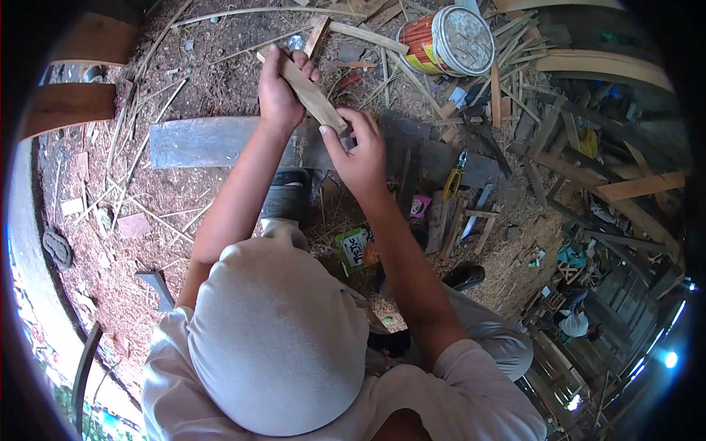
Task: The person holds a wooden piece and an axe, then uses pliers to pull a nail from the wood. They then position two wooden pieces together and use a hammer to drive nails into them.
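A short, flat piece of wood (307,92) slants between my two hands, above a dark board on the ground. My left hand (282,88) grips its upper end, with the thumb along the near side and the fingers curled round the far side. At the lower end, my right hand (359,147) pinches the wood between thumb and fingers. Beneath my hands lies the long grey plank (202,142), partly hidden by my left forearm. Pliers with yellow handles (455,176) rest to the right of my right hand.
A paint bucket (463,40) lies beyond my hands among wood strips. A green packet (354,250) and a hacksaw-like tool (476,213) lie near my legs. Stacked wooden frames (610,191) crowd the right side. A person (575,323) is farther off at right.
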{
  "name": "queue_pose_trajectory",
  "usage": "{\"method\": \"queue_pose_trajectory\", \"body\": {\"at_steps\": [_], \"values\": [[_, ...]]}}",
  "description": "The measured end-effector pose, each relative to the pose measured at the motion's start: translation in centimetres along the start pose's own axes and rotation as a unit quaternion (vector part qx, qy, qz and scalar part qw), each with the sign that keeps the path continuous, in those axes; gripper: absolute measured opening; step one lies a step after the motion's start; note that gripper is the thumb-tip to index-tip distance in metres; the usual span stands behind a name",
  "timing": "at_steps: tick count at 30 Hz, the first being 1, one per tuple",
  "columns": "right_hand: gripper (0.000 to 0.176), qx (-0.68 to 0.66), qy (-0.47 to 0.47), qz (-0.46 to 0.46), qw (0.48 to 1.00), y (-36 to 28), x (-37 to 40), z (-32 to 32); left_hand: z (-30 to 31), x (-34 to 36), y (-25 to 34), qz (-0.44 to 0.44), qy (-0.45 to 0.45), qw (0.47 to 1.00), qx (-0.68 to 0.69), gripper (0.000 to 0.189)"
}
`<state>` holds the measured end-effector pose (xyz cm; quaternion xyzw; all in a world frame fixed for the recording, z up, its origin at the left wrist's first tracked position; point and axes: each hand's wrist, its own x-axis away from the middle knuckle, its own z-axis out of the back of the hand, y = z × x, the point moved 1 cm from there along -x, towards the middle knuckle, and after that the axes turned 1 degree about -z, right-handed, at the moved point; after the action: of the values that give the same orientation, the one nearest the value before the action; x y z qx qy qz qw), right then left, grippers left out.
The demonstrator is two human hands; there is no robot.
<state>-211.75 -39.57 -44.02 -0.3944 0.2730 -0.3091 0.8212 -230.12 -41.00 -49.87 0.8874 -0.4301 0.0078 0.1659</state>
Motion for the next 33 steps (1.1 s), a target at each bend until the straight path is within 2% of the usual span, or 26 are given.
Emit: {"method": "queue_pose_trajectory", "body": {"at_steps": [2, 3, 4, 6, 7, 8, 9, 10, 11, 12, 14, 15, 16, 19, 22, 24, 27, 28, 29, 30, 31, 32, 33], "values": [[0.034, -0.005, 0.029, -0.051, 0.998, 0.7, 0.3, -0.1, -1.6, 1.0, -0.5, -0.012, 0.09, 0.989, -0.112, 0.039], [0.024, -0.022, 0.06, -0.066, 0.996, 0.8, 0.4, 0.1, -1.3, 1.2, -0.1, 0.015, 0.061, 0.989, -0.133, 0.05], [0.024, -0.023, 0.064, -0.065, 0.996, 1.2, 0.8, 0.2, 0.0, 0.8, -0.1, 0.016, 0.058, 0.989, -0.135, 0.05], [0.02, -0.049, 0.086, -0.178, 0.979, 2.6, 2.0, 0.9, 3.9, -0.7, -0.5, -0.045, 0.115, 0.917, -0.38, 0.054], [0.02, -0.107, 0.09, -0.221, 0.965, 2.5, 2.2, 1.2, 5.7, -1.3, -0.3, -0.045, 0.136, 0.828, -0.541, 0.057], [0.02, -0.108, 0.093, -0.22, 0.965, 2.9, 2.5, 1.2, 7.4, -1.9, -0.4, -0.046, 0.133, 0.828, -0.543, 0.057], [0.02, -0.103, 0.109, -0.246, 0.958, 3.9, 3.1, 1.1, 9.0, -2.6, -0.6, -0.095, 0.115, 0.662, -0.734, 0.058], [0.021, -0.097, 0.124, -0.274, 0.949, 4.6, 3.5, 0.9, 9.6, -3.3, -1.0, -0.139, 0.09, 0.452, -0.876, 0.06], [0.021, -0.097, 0.126, -0.274, 0.948, 5.1, 4.0, 0.7, 10.5, -4.3, -1.7, -0.104, 0.102, 0.431, -0.89, 0.062], [0.021, -0.108, 0.121, -0.295, 0.941, 5.3, 4.2, 0.6, 10.5, -5.1, -1.9, -0.104, 0.1, 0.431, -0.891, 0.062], [0.022, -0.119, 0.118, -0.316, 0.934, 5.6, 4.6, 0.5, 10.8, -6.3, -2.6, 0.063, 0.067, 0.485, -0.87, 0.058], [0.023, -0.132, 0.097, -0.336, 0.928, 5.5, 4.7, 0.7, 11.0, -6.5, -3.1, 0.045, 0.05, 0.504, -0.861, 0.049], [0.025, -0.144, 0.076, -0.354, 0.921, 5.4, 4.6, 0.8, 11.3, -6.8, -3.5, 0.046, 0.049, 0.504, -0.861, 0.049], [0.026, -0.161, 0.091, -0.352, 0.917, 5.2, 3.9, 1.7, 11.1, -7.2, -4.0, -0.005, 0.039, 0.547, -0.836, 0.031], [0.026, -0.195, 0.122, -0.356, 0.906, 4.0, 3.0, 3.8, 9.5, -6.1, -3.3, -0.024, 0.062, 0.564, -0.823, 0.031], [0.024, -0.172, 0.137, -0.32, 0.922, 2.4, 2.2, 5.5, 8.0, -5.4, -2.1, -0.051, 0.056, 0.579, -0.812, 0.033], [0.023, -0.118, 0.157, -0.231, 0.953, -0.2, 0.7, 9.0, 5.6, -4.9, 0.3, -0.107, 0.063, 0.64, -0.758, 0.036], [0.024, -0.122, 0.163, -0.218, 0.955, -1.8, 0.0, 10.4, 4.7, -5.2, 1.2, -0.103, 0.053, 0.678, -0.726, 0.032], [0.025, -0.148, 0.174, -0.182, 0.956, -3.6, -0.6, 11.8, 3.9, -5.1, 1.9, -0.072, 0.051, 0.757, -0.647, 0.029], [0.026, -0.174, 0.184, -0.144, 0.957, -5.5, -1.1, 13.3, 0.4, -3.6, 3.1, -0.04, 0.044, 0.827, -0.559, 0.027], [0.026, -0.175, 0.192, -0.123, 0.958, -7.1, -1.5, 15.0, -3.6, -2.0, 4.4, -0.014, 0.036, 0.857, -0.513, 0.021], [0.026, -0.202, 0.174, -0.107, 0.958, -8.8, -1.8, 16.8, -6.1, -1.3, 5.2, -0.03, 0.021, 0.859, -0.51, 0.021], [0.025, -0.228, 0.154, -0.09, 0.957, -10.6, -1.9, 18.7, -8.2, -0.7, 6.0, 0.0, 0.012, 0.912, -0.411, 0.02]]}}
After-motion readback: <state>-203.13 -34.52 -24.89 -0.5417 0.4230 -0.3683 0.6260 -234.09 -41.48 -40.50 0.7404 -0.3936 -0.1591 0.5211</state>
